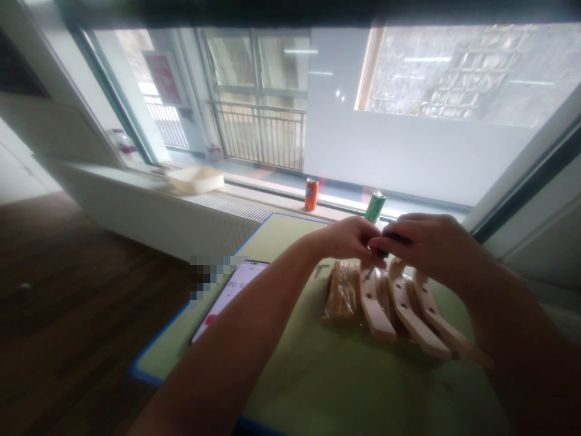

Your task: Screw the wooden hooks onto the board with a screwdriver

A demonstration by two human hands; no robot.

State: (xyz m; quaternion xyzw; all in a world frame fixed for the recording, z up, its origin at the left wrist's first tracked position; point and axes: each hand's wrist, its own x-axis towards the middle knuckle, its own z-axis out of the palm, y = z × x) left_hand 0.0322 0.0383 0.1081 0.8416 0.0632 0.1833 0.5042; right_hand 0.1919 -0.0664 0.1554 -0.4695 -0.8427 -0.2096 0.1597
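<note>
My right hand (420,233) is closed round the black handle of a screwdriver (391,237). Close against it, my left hand (356,237) also has its fingers closed about the tool's lower part. Below my fingers, a thin metal shaft points down at the upper hole of a pale, bent wooden piece (374,303). Two similar pieces, a middle one (411,312) and a right one (433,312), lie alongside, each with dark holes. Under and beside them is a brown block wrapped in clear film (341,297). My fingers hide the wooden pieces' far ends.
A phone (227,297) showing a timer lies left on the green table (318,375), partly behind my left forearm. A small metal piece (321,270) lies near the block. On the sill stand an orange can (311,195), a green can (374,207) and a cream tray (197,180).
</note>
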